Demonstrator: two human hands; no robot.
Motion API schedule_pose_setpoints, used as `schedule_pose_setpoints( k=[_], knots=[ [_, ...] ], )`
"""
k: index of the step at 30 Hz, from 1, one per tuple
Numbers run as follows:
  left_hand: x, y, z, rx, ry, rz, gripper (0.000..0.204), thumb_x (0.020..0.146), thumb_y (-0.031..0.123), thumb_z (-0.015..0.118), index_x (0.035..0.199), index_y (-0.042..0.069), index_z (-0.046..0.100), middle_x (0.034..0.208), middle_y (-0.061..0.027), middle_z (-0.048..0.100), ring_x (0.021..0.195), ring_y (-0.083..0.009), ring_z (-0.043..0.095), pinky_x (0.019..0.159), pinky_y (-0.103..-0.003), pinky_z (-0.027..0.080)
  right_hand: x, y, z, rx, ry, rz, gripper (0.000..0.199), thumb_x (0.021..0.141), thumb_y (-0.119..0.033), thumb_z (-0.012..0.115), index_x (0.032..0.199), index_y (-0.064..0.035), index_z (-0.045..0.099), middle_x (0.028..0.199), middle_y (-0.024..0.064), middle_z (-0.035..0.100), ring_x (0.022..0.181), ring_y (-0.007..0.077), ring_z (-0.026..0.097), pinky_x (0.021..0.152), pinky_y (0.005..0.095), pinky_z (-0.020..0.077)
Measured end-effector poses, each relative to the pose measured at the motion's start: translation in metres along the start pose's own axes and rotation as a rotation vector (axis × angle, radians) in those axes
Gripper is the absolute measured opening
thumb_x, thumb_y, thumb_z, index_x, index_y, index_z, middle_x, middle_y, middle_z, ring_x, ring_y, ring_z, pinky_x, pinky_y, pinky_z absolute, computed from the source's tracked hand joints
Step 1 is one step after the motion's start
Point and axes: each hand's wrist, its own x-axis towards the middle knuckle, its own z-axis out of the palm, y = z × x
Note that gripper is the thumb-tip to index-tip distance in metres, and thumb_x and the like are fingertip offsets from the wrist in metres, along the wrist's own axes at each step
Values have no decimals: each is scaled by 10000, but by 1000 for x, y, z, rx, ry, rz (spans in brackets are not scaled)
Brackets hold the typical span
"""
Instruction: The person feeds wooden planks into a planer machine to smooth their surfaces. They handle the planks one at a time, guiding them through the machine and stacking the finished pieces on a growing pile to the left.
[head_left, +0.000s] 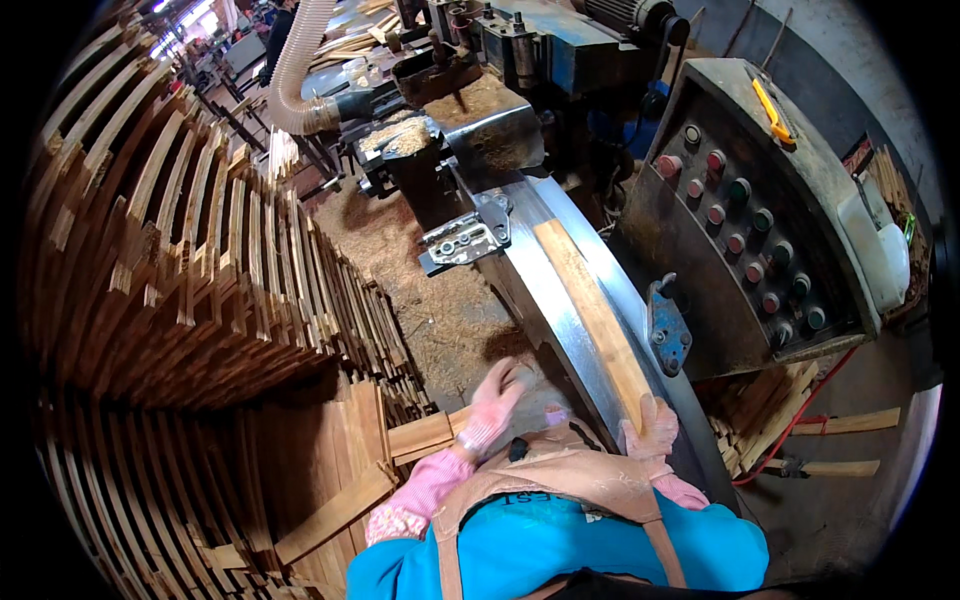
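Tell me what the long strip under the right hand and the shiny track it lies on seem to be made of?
The strip looks like bare, unpainted wood: pale tan with visible grain. The track looks like polished bare metal, probably steel: silvery and reflective. The right hand wears a pink glove, seemingly knitted fabric.

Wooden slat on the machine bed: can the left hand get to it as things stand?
Probably yes. The left hand hangs empty just left of the metal bed, with nothing between it and the wooden slat; the right hand holds only the slat's near end.
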Motion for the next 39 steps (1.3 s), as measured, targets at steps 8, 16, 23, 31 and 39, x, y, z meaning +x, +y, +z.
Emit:
schedule_pose_setpoints(
  k=[8, 16, 23, 31, 39],
  knots=[
    [-113, -5, -118, 319, 483, 34, 531, 971, 169, 729, 1448, -13, 584, 1290, -190, 730, 1188, -282, 705, 1046, -389, 548, 210, -47, 134, 48, 381, -47, 781, 893, -427, 807, 1582, -211, 512, 1468, 211, 511, 1310, 429, 492, 1103, 566, 406],
    [-284, 32, -234, 1292, 117, 14, 960, 747, 530, 857, 1457, -22, 522, 1405, -290, 575, 1317, -498, 534, 1112, -566, 459, 255, -85, 99, 60, 123, 19, 728, 829, -488, 831, 1468, -219, 609, 1244, 130, 621, 1157, 376, 591, 983, 522, 481],
    [-384, -86, -307, 1451, 229, -412, 1098, 677, 463, 881, 1570, 42, 401, 1504, -291, 496, 1400, -487, 485, 1188, -574, 395, 6, -29, -35, -156, -24, 92, 536, 800, -391, 821, 1268, -176, 671, 991, 138, 661, 923, 402, 643, 781, 535, 505],
    [-307, -30, -318, 1232, 232, -576, 1012, 662, 343, 889, 1554, 110, 473, 1312, -264, 641, 1189, -471, 637, 1025, -523, 545, 137, -30, 44, -43, 306, -209, 273, 800, -228, 782, 1052, -143, 722, 994, 95, 650, 952, 357, 634, 808, 505, 508],
    [-127, 118, -272, 989, 461, -131, 851, 774, 346, 821, 1510, 32, 529, 1244, -248, 706, 1129, -401, 698, 978, -464, 567, 282, -88, 105, -37, 121, -275, 328, 861, -331, 746, 1151, -188, 688, 1103, 53, 646, 1198, 283, 574, 957, 479, 472]
  ],
)
